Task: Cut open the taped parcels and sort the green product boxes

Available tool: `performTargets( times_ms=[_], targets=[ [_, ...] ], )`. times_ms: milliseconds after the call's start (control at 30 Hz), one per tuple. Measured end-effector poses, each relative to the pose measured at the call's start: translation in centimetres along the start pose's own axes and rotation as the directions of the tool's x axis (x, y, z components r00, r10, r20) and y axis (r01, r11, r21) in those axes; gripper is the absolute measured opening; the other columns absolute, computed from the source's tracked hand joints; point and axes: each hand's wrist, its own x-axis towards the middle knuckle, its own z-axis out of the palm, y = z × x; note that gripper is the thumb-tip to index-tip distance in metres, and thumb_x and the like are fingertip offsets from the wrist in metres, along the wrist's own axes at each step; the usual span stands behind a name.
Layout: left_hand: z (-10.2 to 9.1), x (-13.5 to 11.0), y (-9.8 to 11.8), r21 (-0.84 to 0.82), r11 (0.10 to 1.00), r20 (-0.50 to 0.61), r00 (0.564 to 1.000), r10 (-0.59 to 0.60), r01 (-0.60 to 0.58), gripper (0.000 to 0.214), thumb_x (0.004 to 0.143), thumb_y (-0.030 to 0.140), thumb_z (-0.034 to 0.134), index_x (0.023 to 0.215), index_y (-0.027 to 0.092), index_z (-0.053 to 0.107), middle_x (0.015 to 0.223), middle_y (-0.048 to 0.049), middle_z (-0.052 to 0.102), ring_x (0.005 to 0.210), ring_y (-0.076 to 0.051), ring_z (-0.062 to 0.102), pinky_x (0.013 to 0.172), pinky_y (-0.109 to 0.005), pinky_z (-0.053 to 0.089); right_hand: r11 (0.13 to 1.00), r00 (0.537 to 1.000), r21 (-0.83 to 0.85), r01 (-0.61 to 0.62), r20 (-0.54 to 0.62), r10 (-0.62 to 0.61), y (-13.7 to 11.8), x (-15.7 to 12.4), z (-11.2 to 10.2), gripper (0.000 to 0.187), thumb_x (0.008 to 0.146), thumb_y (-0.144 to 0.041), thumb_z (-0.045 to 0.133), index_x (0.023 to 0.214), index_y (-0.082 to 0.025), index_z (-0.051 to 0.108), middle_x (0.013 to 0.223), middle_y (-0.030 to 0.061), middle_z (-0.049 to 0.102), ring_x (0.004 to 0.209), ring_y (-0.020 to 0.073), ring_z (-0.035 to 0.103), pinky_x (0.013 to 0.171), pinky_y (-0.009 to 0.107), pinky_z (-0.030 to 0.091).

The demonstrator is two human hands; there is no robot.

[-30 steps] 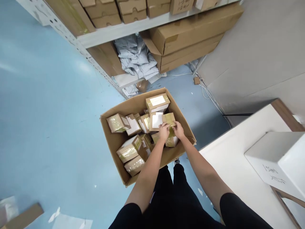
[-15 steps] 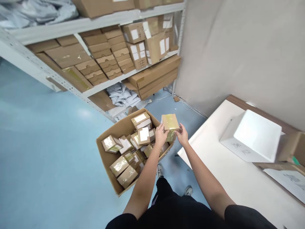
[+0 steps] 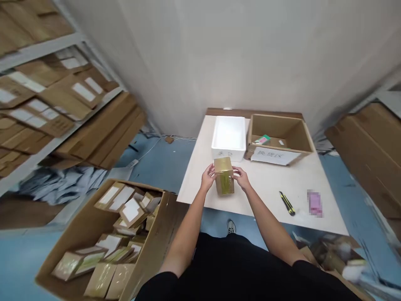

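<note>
A small taped cardboard box point(image 3: 224, 177) is held between my two hands over the near edge of the white table point(image 3: 257, 188). My left hand point(image 3: 208, 177) grips its left side, and my right hand point(image 3: 241, 177) grips its right side. Shiny yellowish tape runs over the box's top and down the side facing me. Just behind the box stands a white foam bin point(image 3: 229, 138). To the right of that is an open cardboard carton point(image 3: 278, 131) with a white paper label and a green-and-pink item point(image 3: 262, 140) inside.
On the table's right lie a yellow-black box cutter point(image 3: 287, 203) and a pixelated purple item point(image 3: 315, 204). A large carton point(image 3: 169, 221) of small parcels stands at my left on the blue floor. Shelving point(image 3: 109, 98) with boxes fills the left; another box point(image 3: 372, 150) stands right.
My view has turned right, towards the table. Both hands have carried the small cardboard box from beside the large carton to over the table's near edge.
</note>
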Motion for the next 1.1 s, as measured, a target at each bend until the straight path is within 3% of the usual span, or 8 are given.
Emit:
performTargets(
  times_ms=[133,300,467,600,733,833,1000,1100],
  targets=[
    [6.6,0.1,-4.0,-0.002,0.990,0.123,0.982,-0.141,0.142,0.088,0.069,0.017,0.089,0.152,0.020,0.059,0.146,-0.0180,0.064,0.134,-0.032,0.063,0.122,-0.054,0.045,0.997,0.987,-0.026,-0.073,-0.147,0.069,2.8,-2.1,-6.6,0.057,0.066,-0.028,0.071,0.122,-0.027,0.074,0.141,0.0076,0.066,0.118,0.0275,0.064,0.100,0.046,0.058],
    [9.8,-1.7,-7.3,0.110,0.964,0.246,0.933,-0.264,0.243,0.091,0.071,0.019,0.087,0.156,0.027,0.056,0.156,-0.0168,0.057,0.130,-0.030,0.064,0.117,-0.054,0.048,0.990,0.967,-0.031,-0.136,-0.223,0.125,5.3,-3.7,-10.6,0.065,0.062,-0.025,0.065,0.127,-0.026,0.067,0.136,0.0101,0.068,0.122,0.0294,0.064,0.098,0.045,0.059],
    [11.2,-1.9,-7.6,0.137,0.968,0.313,0.918,-0.242,0.209,0.086,0.084,0.031,0.081,0.163,0.032,0.048,0.171,-0.0129,0.042,0.151,-0.035,0.048,0.121,-0.051,0.044,0.975,0.948,-0.005,-0.224,-0.234,0.216,5.9,-4.0,-11.6,0.073,0.069,-0.028,0.068,0.140,-0.030,0.058,0.138,0.0090,0.064,0.115,0.0268,0.069,0.094,0.042,0.060],
    [11.5,-0.2,-6.7,0.060,0.962,0.331,0.904,-0.270,0.266,0.087,0.091,0.045,0.078,0.168,0.033,0.040,0.174,-0.0124,0.039,0.141,-0.033,0.058,0.114,-0.050,0.051,0.972,0.951,-0.027,-0.233,-0.218,0.221,4.6,-2.2,-11.7,0.067,0.079,-0.033,0.070,0.144,-0.029,0.058,0.134,0.0095,0.066,0.110,0.0250,0.070,0.094,0.041,0.061],
    [11.1,1.3,-6.9,0.066,0.920,0.218,0.894,-0.392,0.387,0.090,0.095,0.053,0.073,0.171,0.031,0.032,0.166,-0.0168,0.048,0.134,-0.032,0.064,0.099,-0.044,0.060,0.947,0.958,-0.176,-0.268,-0.158,0.241,3.6,0.8,-11.6,0.065,0.081,-0.027,0.069,0.145,-0.028,0.060,0.135,0.0097,0.068,0.105,0.0242,0.070,0.093,0.041,0.062],
    [10.7,1.8,-7.7,0.202,0.862,0.107,0.865,-0.491,0.464,0.102,0.092,0.047,0.077,0.175,0.030,0.020,0.165,-0.0183,0.049,0.135,-0.032,0.064,0.101,-0.043,0.060,0.881,0.942,-0.340,-0.330,-0.180,0.283,4.4,2.2,-10.9,0.076,0.080,-0.021,0.067,0.154,-0.028,0.054,0.140,0.0106,0.065,0.111,0.0262,0.070,0.098,0.046,0.061],
    [9.8,3.1,-7.0,0.632,0.754,0.173,0.916,-0.362,0.178,0.122,0.076,0.034,0.091,0.174,0.026,0.019,0.177,-0.0166,0.029,0.159,-0.038,0.037,0.124,-0.047,0.042,0.819,0.964,-0.514,-0.256,-0.196,0.178,6.2,0.9,-10.1,0.086,0.084,-0.024,0.066,0.166,-0.031,0.041,0.160,0.0110,0.053,0.140,0.0324,0.058,0.116,0.053,0.051],
    [9.6,4.1,-5.6,0.832,0.553,0.299,0.871,-0.389,-0.039,0.129,0.065,0.036,0.098,0.172,0.031,0.025,0.184,-0.0127,0.006,0.164,-0.046,0.020,0.126,-0.055,0.037,0.814,0.985,-0.562,-0.147,-0.160,0.067,6.7,-1.0,-11.2,0.083,0.086,-0.026,0.066,0.166,-0.031,0.042,0.167,0.0092,0.046,0.151,0.0319,0.048,0.124,0.053,0.044]
  ],
)
